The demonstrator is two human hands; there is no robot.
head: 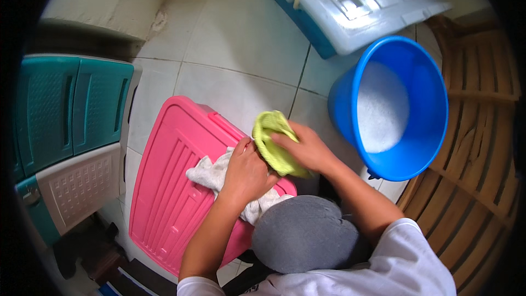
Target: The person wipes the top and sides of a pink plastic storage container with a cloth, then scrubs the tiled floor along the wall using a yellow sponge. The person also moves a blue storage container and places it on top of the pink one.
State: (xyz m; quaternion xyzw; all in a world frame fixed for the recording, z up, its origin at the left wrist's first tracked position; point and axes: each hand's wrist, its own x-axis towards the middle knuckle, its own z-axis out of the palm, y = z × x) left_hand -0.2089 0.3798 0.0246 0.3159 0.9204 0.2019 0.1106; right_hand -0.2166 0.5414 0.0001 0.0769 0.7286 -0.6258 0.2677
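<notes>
My right hand grips a folded yellow-green cloth, held over the edge of a pink plastic storage box. Beside it, my left hand lies on a crumpled whitish cloth at that same edge. Its fingertips are next to the green cloth, and I cannot tell how firmly they hold anything. The ribbed pink lid spreads out to the left of my hands. Right of my right hand stands a blue plastic bucket with white suds inside.
A storage box with a translucent lid and blue body lies at the top right. Teal and pale plastic drawers stand at left. Wooden slats line the right side. My grey-clad knee is close below my hands, above the tiled floor.
</notes>
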